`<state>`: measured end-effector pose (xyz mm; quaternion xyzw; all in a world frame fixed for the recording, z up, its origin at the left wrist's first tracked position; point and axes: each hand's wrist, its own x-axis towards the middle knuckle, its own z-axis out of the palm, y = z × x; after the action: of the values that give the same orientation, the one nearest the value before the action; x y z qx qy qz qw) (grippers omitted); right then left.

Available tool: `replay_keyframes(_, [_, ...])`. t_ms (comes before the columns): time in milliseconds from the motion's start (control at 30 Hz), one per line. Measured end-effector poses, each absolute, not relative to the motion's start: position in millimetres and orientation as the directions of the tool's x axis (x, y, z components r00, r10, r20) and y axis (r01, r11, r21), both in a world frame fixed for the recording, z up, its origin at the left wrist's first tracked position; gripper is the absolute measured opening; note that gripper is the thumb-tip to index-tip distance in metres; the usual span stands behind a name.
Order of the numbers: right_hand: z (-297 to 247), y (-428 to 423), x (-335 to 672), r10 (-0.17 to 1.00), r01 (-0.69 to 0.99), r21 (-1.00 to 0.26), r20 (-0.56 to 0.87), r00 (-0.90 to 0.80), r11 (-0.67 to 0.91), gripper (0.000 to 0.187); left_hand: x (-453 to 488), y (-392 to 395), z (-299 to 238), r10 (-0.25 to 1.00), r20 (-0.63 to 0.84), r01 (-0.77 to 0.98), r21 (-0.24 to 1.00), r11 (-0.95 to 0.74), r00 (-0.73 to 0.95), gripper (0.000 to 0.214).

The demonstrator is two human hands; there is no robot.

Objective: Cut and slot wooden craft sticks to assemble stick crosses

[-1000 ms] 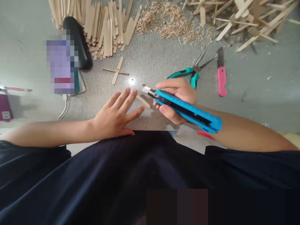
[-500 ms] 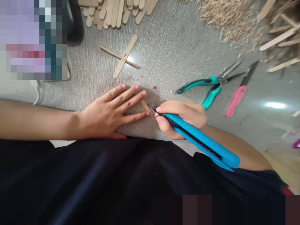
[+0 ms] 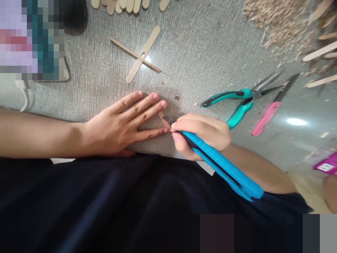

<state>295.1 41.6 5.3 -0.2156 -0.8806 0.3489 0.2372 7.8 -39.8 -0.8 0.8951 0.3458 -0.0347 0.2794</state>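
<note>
1. Left of the frame's middle, we rest our left hand (image 3: 118, 123) palm down on the grey table (image 3: 195, 63), fingers spread, closed around nothing.
2. Near the middle of the frame, we see a small wooden stick (image 3: 160, 115) between our left index and middle fingers, the rest hidden beneath the hand.
3. Just right of it, our right hand (image 3: 202, 131) grips a blue knife (image 3: 223, 161), slanting toward the lower right. Its blade overlaps the stick's visible end; we cannot tell whether it cuts in.
4. Above our left hand, two crossed sticks (image 3: 138, 59) lie well apart from both hands.
5. Right of the middle, we have spread pliers (image 3: 244, 93), one handle partly behind our right hand, with a pink knife (image 3: 265, 117) beside them.
6. Toward the upper right, we see wood shavings (image 3: 279, 24) and more sticks (image 3: 321, 51).
</note>
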Motion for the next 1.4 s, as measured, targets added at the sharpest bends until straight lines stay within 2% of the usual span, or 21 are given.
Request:
replay_keyframes(100, [6, 40, 296, 0.508, 0.215, -0.681, 0.262, -0.82, 0.7, 0.022, 10, -41, 0, 0.621, -0.26, 0.66, 0.464, -0.591, 0.739, 0.125])
replay_keyframes(200, [7, 37, 297, 0.472, 0.223, -0.622, 0.267, -0.84, 0.75, 0.02, 11, -43, 1, 0.632, -0.2, 0.64, 0.47, -0.608, 0.748, 0.124])
replay_keyframes(300, [8, 36, 296, 0.436, 0.223, -0.569, 0.269, -0.859, 0.791, 0.016, 11, -42, 2, 0.664, -0.14, 0.625, 0.52, -0.582, 0.735, 0.115])
replay_keyframes(367, [8, 37, 294, 0.413, 0.217, -0.55, 0.263, -0.872, 0.807, 0.013, 12, -42, 3, 0.671, -0.176, 0.639, 0.545, -0.543, 0.72, 0.109])
replay_keyframes(500, [9, 41, 290, 0.373, 0.172, -0.567, 0.258, -0.891, 0.805, 0.018, 13, -40, 3, 0.639, -0.25, 0.655, 0.53, -0.538, 0.727, 0.115])
replay_keyframes(633, [11, 45, 286, 0.388, 0.185, -0.583, 0.243, -0.889, 0.791, 0.017, 12, -42, 2, 0.654, -0.166, 0.628, 0.525, -0.575, 0.738, 0.118])
replay_keyframes(833, [14, 47, 284, 0.395, 0.194, -0.603, 0.219, -0.892, 0.774, 0.019, 12, -51, -1, 0.693, -0.097, 0.632, 0.515, -0.579, 0.715, 0.096])
replay_keyframes(933, [9, 44, 284, 0.383, 0.179, -0.588, 0.242, -0.892, 0.789, 0.019, 14, -53, -5, 0.717, -0.057, 0.631, 0.526, -0.57, 0.695, 0.092])
replay_keyframes(1067, [-1, 40, 286, 0.324, 0.126, -0.501, 0.332, -0.886, 0.856, 0.018, 16, -55, -5, 0.677, -0.151, 0.638, 0.525, -0.563, 0.721, 0.098])
replay_keyframes(1167, [-4, 40, 290, 0.315, 0.123, -0.492, 0.329, -0.89, 0.862, 0.019, 17, -56, -1, 0.691, -0.185, 0.679, 0.477, -0.559, 0.699, 0.098])
replay_keyframes(1300, [1, 40, 293, 0.34, 0.15, -0.512, 0.301, -0.891, 0.846, 0.019, 17, -56, 4, 0.679, -0.124, 0.647, 0.462, -0.606, 0.724, 0.083])
replay_keyframes(1400, [5, 39, 295, 0.352, 0.165, -0.516, 0.29, -0.89, 0.841, 0.015, 17, -54, 5, 0.679, -0.137, 0.657, 0.446, -0.607, 0.721, 0.073])
